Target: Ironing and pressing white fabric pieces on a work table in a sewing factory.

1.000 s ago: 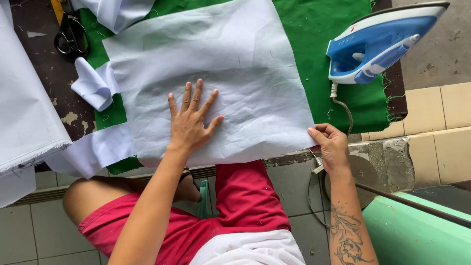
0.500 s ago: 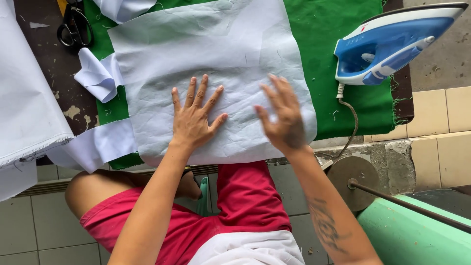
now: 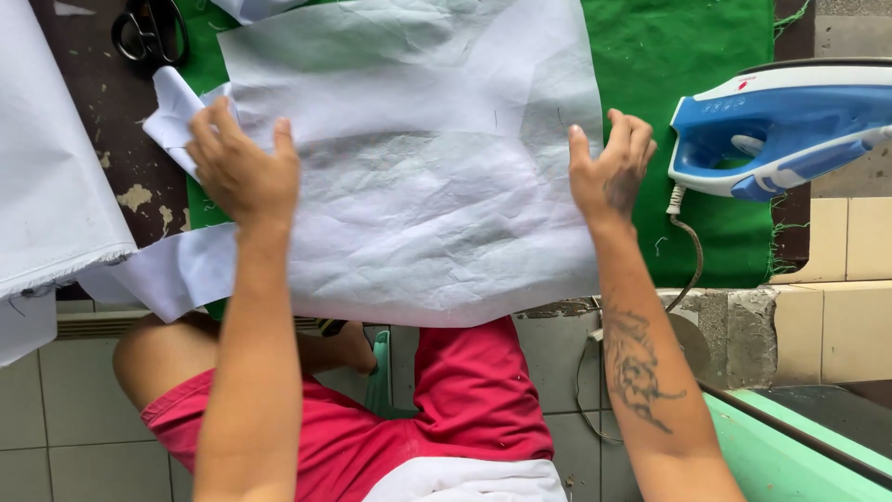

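Observation:
A thin, crinkled white sheet (image 3: 418,177) lies spread over a green cloth (image 3: 688,167) on the work surface. My left hand (image 3: 243,167) grips the sheet's left edge with curled fingers. At the right edge, my right hand (image 3: 609,172) holds the sheet with its thumb on top and its fingers past the edge over the green cloth. A folded strip of white fabric (image 3: 172,112) pokes out from under the sheet beside my left hand.
A blue and white iron (image 3: 780,130) rests on the green cloth at the right, its cord (image 3: 692,260) hanging over the tiled ledge. Black scissors (image 3: 149,28) lie at the top left. A large white fabric (image 3: 46,186) drapes at the left.
Both hands left the middle of the sheet, where they lay flat, and moved outward. The left hand now grips the left edge and the right hand the right edge.

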